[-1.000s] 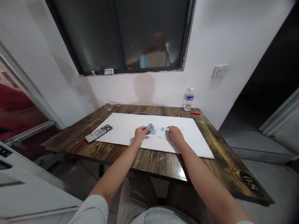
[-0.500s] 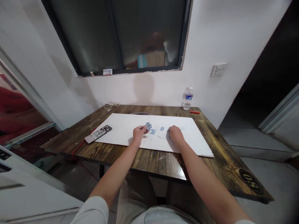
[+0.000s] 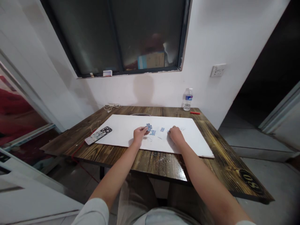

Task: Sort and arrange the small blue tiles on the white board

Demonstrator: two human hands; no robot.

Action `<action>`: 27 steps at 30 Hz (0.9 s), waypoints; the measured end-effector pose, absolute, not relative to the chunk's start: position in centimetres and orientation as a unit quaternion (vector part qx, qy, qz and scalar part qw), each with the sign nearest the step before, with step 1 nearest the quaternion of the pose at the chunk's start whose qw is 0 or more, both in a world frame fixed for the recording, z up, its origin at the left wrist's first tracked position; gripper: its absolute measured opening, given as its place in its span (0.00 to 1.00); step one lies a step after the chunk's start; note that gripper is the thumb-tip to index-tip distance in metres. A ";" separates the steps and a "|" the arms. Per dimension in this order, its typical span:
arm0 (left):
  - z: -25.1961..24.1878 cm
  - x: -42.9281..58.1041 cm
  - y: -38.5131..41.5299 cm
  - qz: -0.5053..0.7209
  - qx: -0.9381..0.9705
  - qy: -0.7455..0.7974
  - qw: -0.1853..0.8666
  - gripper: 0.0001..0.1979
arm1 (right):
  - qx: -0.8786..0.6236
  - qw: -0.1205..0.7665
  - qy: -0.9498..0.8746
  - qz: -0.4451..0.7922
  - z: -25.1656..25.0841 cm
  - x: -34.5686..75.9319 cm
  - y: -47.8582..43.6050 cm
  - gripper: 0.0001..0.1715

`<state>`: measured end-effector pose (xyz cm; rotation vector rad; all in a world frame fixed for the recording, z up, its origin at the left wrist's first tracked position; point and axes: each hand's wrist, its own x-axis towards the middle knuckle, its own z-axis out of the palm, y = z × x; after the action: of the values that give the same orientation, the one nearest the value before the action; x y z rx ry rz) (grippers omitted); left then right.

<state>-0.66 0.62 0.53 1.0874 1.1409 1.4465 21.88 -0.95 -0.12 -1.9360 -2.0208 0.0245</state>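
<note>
My left hand [image 3: 139, 135] pinches a small flat blue-and-grey piece with bar shapes [image 3: 148, 127] between thumb and fingers, just above a white board [image 3: 122, 131]. Below and beside it lies a group of blue-outlined shapes [image 3: 152, 132] on the board. Farther right is another small cluster of blue-outlined bars [image 3: 162, 129], between my hands. My right hand [image 3: 176, 135] has its fingers closed low over the board, with a tiny bluish piece [image 3: 168, 132] showing at the fingertips. Its exact kind is too small to make out. A thin dark strip or line [image 3: 159, 138] lies between the hands.
A phone in a patterned case [image 3: 98, 135] overlaps the board's left edge on the wooden table [image 3: 150, 161]. At the back stand a water bottle [image 3: 187, 100] and a red pen-like stick [image 3: 195, 113]. A white cable [image 3: 111, 107] lies at the back left.
Both hands stay in nearly the same places. The left hand's piece is tilted slightly differently, and the whole view has shifted a little.
</note>
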 end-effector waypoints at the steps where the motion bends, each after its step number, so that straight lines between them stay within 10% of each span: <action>1: 0.5 -0.6 0.6 0.593 0.446 0.468 0.480 0.13 | -0.682 0.167 -0.712 0.003 -0.1 21.8 -1.0 0.16; 17: 0.6 -0.6 0.5 0.589 0.443 0.470 0.485 0.14 | -0.695 0.181 -0.695 -0.039 -0.7 21.9 -0.4 0.15; 27: 0.3 -0.5 0.7 0.577 0.461 0.465 0.488 0.16 | -0.623 0.422 -0.648 0.114 0.2 21.7 -0.7 0.13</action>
<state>-0.50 0.72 0.25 1.1206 1.1313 1.4036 21.71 -0.67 0.19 -1.5616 -1.6243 0.2865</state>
